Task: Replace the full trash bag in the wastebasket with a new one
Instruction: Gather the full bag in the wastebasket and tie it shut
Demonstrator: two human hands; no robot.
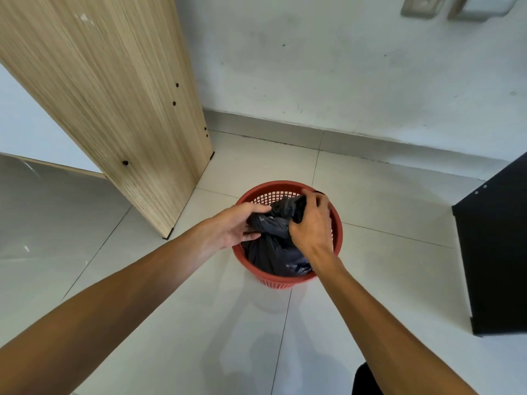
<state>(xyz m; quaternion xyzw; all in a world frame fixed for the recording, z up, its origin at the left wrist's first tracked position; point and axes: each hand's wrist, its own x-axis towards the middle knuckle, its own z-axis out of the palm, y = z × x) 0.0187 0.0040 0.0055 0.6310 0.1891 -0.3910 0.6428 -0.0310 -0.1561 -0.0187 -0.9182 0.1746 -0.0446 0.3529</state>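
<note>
Both hands are gathering the full bag inside the basket.

Right hand (312, 223) is gripping the bunched neck of the black bag (273, 252), fingers curled tight around it; left hand (233, 226) is cupping the bag's side, fingers loosely spread. Bag is sitting in the red basket (338, 235) on the floor. Next, likely: lifting straight up, clear of the rim.

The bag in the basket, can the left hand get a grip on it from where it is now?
Probably yes. The left hand lies open against the bag at the basket rim, nothing between them. The right hand already clutches the gathered top, leaving the near side free.
</note>
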